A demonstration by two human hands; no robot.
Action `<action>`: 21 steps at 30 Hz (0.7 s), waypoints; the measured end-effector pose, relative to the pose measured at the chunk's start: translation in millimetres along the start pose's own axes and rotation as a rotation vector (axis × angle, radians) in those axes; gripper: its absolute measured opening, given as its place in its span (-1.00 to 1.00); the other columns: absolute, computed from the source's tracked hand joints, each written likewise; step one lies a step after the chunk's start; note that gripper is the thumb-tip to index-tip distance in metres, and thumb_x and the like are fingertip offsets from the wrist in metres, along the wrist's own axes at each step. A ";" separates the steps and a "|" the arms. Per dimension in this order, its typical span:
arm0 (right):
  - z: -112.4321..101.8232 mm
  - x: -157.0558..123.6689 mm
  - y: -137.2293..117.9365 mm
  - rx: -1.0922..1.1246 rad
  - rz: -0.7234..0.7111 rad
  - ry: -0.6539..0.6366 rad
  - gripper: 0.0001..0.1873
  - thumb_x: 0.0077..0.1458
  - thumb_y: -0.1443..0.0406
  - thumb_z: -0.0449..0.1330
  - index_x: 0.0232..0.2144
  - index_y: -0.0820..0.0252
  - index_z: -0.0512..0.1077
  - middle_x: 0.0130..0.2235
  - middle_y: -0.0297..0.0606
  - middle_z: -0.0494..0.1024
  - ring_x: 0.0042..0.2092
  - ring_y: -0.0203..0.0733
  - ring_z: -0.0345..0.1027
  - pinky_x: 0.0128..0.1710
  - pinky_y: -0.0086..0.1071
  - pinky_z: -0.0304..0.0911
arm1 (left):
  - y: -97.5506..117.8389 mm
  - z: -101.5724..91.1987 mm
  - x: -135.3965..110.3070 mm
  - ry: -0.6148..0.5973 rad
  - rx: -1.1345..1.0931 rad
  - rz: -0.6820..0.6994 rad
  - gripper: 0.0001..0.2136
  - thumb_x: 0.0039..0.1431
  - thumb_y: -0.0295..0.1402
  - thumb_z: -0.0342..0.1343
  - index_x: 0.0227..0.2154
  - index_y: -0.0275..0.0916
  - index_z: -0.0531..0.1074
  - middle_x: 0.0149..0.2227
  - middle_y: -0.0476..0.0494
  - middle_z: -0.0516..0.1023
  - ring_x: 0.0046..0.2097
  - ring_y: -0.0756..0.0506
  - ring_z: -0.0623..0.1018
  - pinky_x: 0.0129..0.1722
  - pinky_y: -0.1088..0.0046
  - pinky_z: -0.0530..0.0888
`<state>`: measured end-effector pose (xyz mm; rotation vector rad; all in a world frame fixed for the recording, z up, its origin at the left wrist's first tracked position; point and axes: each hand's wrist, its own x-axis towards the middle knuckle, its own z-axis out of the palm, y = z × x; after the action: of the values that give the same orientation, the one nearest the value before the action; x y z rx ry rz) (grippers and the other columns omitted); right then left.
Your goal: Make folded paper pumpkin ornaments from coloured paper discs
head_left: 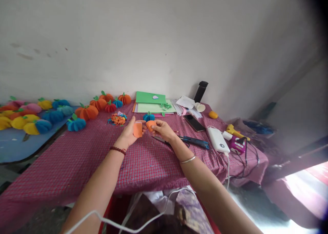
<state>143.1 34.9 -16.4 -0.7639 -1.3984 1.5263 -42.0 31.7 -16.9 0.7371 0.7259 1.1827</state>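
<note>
Above the checked tablecloth, my left hand (128,133) has a small orange paper piece (137,130) in its grip, lying against the palm and fingers. My right hand (164,130) pinches another orange paper piece (150,125) by its edge, close to the left fingertips. Just behind both hands stands a small blue paper pumpkin (149,117). A pair of scissors (161,139) lies on the cloth, partly hidden under my right wrist. Beside it is a dark blue long tool (196,141), perhaps a stapler. To the left sits a heap of colourful paper scraps (118,119).
Several finished paper pumpkins (87,112) stand at the left, more on a blue table (15,143). Coloured paper sheets (150,97) lie at the back. At the right are a phone (194,122), white power bank (217,138), yellow glue gun (237,133), cables and black bottle (201,91).
</note>
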 end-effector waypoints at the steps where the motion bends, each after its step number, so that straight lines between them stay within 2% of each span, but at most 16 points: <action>1: -0.3 -0.9 -0.8 0.012 -0.004 -0.010 -0.53 -0.26 0.07 0.40 -0.36 0.22 0.37 -0.50 -0.46 0.42 -0.55 -0.42 0.24 -0.50 -0.49 0.20 | -0.7 -1.0 0.9 0.009 0.011 -0.006 -0.48 0.33 -0.08 -0.24 -0.32 -0.41 0.49 -0.48 -0.29 0.56 -0.50 -0.09 0.54 -0.54 0.46 0.41; 4: -1.1 -0.9 0.8 -0.045 -0.024 -0.049 -0.60 -0.18 0.08 0.35 -0.38 0.24 0.38 -0.54 -0.47 0.38 -0.57 -0.44 0.18 -0.53 -0.52 0.11 | -1.1 -2.8 1.1 0.056 0.070 -0.009 -0.40 0.31 0.00 -0.31 -0.25 -0.42 0.50 -0.49 -0.27 0.56 -0.51 -0.08 0.53 -0.55 0.47 0.41; 7: 4.1 2.4 9.4 -0.229 -0.097 -0.097 -0.73 -0.10 0.16 0.28 -0.44 0.26 0.37 -0.57 -0.47 0.32 -0.55 -0.42 0.14 -0.52 -0.51 0.04 | -1.3 -0.4 -2.2 0.099 0.158 0.006 -0.33 0.26 0.09 -0.32 -0.09 -0.39 0.48 -0.40 -0.30 0.59 -0.45 -0.09 0.56 -0.52 0.47 0.43; 11: 18.7 7.2 23.4 -0.596 -0.239 -0.017 -0.90 -0.07 0.33 0.21 -0.48 0.25 0.34 -0.51 -0.46 0.31 -0.46 -0.39 0.14 -0.45 -0.50 0.02 | -5.4 6.4 -6.6 0.111 0.199 0.004 -0.35 0.26 0.08 -0.31 0.04 -0.30 0.43 -0.19 -0.36 0.59 -0.26 -0.13 0.60 -0.40 0.47 0.47; 13: 24.4 7.5 26.4 -0.744 -0.273 0.061 -0.91 -0.05 0.36 0.20 -0.49 0.24 0.32 -0.51 -0.47 0.28 -0.46 -0.38 0.13 -0.45 -0.50 -0.01 | -8.6 8.8 -7.9 0.102 0.211 0.001 -0.42 0.27 0.05 -0.24 0.07 -0.27 0.41 -0.13 -0.37 0.58 -0.19 -0.14 0.60 -0.34 0.45 0.49; 16: 28.6 3.9 24.3 -0.899 -0.272 0.136 -0.92 -0.01 0.34 0.19 -0.46 0.22 0.32 -0.51 -0.45 0.30 -0.46 -0.35 0.15 -0.45 -0.47 -0.01 | -13.4 11.7 -10.3 0.033 0.264 0.022 -0.58 0.24 -0.13 0.02 0.09 -0.20 0.38 -0.06 -0.31 0.55 -0.13 -0.12 0.58 -0.28 0.46 0.50; 18: 29.3 0.2 21.0 -0.991 -0.291 0.180 -0.91 0.01 0.31 0.18 -0.37 0.21 0.36 -0.42 -0.38 0.37 -0.42 -0.31 0.19 -0.42 -0.45 0.03 | -15.8 14.6 -13.2 -0.014 0.313 0.026 -0.58 0.18 -0.25 0.14 0.10 -0.15 0.37 -0.06 -0.26 0.55 -0.18 -0.10 0.59 -0.35 0.50 0.49; 21: 28.0 -2.5 17.9 -1.028 -0.321 0.246 -0.71 -0.02 0.27 0.22 -0.18 0.18 0.38 -0.21 -0.26 0.41 -0.32 -0.27 0.26 -0.36 -0.44 0.09 | -16.4 20.4 -18.2 -0.028 0.303 -0.033 -0.53 0.14 -0.25 0.18 0.13 -0.12 0.33 -0.17 -0.22 0.58 -0.41 -0.06 0.57 -0.61 0.56 0.37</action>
<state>115.4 21.7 -29.5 -1.1900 -1.9732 0.3669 -20.6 8.1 -16.8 0.9874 0.9015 1.0409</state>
